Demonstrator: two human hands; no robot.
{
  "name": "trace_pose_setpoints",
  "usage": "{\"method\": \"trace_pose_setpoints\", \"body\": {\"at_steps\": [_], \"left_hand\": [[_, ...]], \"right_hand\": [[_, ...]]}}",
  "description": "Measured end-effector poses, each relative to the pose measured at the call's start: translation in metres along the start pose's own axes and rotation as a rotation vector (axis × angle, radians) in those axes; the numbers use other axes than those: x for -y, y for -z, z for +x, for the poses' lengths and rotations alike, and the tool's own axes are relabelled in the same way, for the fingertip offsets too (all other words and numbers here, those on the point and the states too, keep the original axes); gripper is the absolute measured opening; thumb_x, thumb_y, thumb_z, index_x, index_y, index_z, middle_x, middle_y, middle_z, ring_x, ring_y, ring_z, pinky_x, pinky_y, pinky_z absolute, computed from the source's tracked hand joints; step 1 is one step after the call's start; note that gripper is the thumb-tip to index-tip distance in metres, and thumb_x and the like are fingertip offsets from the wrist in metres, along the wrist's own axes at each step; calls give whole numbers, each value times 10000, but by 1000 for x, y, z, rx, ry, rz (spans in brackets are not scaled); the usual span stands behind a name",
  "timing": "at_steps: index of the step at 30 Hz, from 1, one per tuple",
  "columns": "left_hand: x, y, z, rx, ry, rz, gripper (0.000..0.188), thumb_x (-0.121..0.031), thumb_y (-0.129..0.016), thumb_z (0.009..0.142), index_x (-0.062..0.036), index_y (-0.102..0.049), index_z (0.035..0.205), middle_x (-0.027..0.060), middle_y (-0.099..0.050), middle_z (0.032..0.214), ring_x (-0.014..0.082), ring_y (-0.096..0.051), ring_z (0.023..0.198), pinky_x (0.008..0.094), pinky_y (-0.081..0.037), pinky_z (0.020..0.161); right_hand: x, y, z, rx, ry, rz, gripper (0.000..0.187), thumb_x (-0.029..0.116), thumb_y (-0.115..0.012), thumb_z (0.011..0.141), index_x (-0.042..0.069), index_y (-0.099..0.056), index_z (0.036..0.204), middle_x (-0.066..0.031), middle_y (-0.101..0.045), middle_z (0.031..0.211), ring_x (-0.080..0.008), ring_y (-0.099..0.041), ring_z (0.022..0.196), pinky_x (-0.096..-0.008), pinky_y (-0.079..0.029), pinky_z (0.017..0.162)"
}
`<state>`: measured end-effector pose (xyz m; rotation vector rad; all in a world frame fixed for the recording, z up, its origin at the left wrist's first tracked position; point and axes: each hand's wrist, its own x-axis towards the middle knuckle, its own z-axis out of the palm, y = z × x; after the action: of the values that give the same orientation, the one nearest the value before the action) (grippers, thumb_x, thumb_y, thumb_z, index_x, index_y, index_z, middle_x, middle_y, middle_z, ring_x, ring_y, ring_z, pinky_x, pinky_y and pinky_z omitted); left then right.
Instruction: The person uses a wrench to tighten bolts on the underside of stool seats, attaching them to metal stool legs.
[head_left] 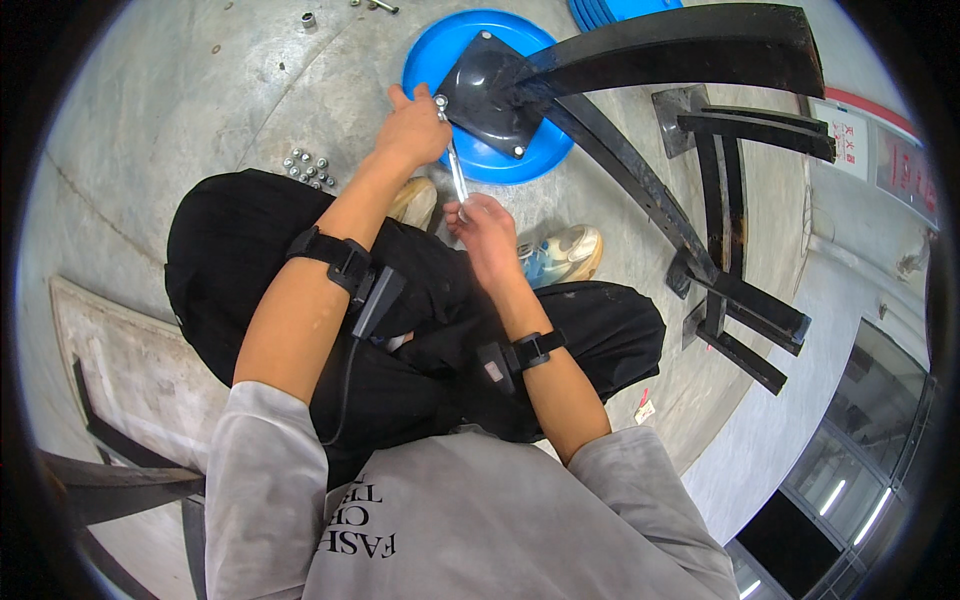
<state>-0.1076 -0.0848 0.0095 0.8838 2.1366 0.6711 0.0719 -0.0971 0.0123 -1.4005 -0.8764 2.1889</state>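
A silver wrench [457, 168] runs from a bolt at the near left corner of a black metal plate [490, 98] to my right hand. That plate is fixed to a black frame with curved legs and lies against a round blue seat [425, 48]. My right hand [488, 238] grips the wrench's near end, fingers closed. At its far end, my left hand [412, 128] is bent around the bolt, fingers curled by the wrench head; what they pinch is hidden. Other bolt heads show at the plate's top and near right corners.
Several loose nuts or bolts [308, 168] lie on the concrete floor beside my left knee. A socket [308, 19] sits farther off. Curved black legs [690, 50] reach right, near more black metal frames [722, 190]. Blue seats [625, 8] are stacked at the back.
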Motion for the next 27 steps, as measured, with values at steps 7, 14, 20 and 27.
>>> {"method": "trace_pose_setpoints", "body": {"at_steps": [7,14,20,27], "left_hand": [[-2,2,-2,14,14,5,622,-191,-536,742,34,-270,1257,362,-187,1254,481,-484,955,424,-390,878],[0,0,-4,-24,-9,16,564,-177,-529,734,36,-306,1206,331,-205,1244,463,-498,941,431,-410,846],[0,-3,-1,-52,-14,28,550,-177,-533,736,35,-308,1191,292,-231,1232,441,-528,900,429,-439,811],[3,-3,0,-33,-5,27,581,-185,-538,747,42,-284,1217,295,-206,1256,437,-527,916,424,-435,824]], "right_hand": [[6,13,10,-116,9,88,119,78,-492,828,9,-481,925,-114,-576,763,-151,-532,643,-264,-448,612],[47,40,67,-283,61,345,73,102,-526,829,38,-494,844,-54,-519,693,-136,-494,605,-258,-426,580],[76,39,101,-286,89,288,81,112,-558,820,61,-499,798,-30,-489,656,-123,-474,600,-263,-417,580],[67,42,59,-102,319,293,85,128,-514,851,44,-507,862,-22,-483,665,-123,-464,598,-272,-414,590]]}}
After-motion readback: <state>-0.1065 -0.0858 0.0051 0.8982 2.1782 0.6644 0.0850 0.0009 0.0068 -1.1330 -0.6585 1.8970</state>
